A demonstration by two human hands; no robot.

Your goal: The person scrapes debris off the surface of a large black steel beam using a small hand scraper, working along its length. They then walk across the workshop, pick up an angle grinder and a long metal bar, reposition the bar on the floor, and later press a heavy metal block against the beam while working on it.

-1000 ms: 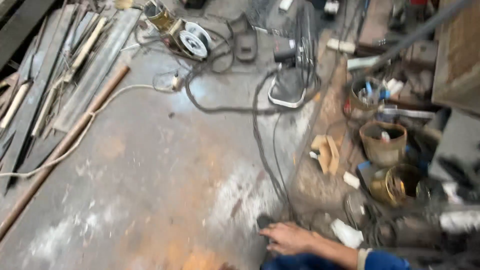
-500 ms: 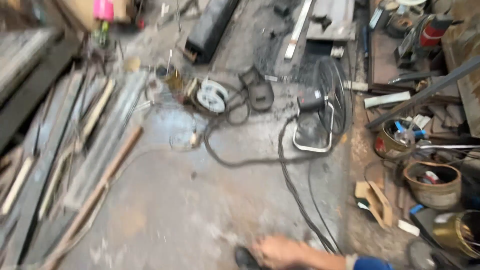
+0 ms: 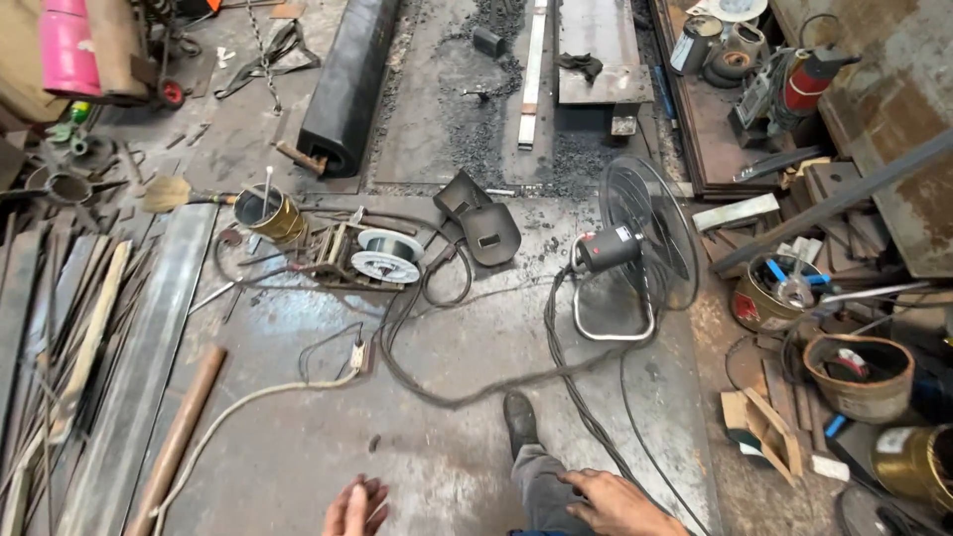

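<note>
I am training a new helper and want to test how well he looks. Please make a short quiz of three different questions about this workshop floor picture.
1. True or false: the left hand is holding a tool.
2. What does the right hand rest on?
A. the floor fan
B. the person's own grey trouser leg
C. the wire spool
3. Fill in: the two dark welding masks lie between the wire spool and the ____.

Key
1. False: it is open and empty, above the metal floor.
2. B
3. floor fan
</note>
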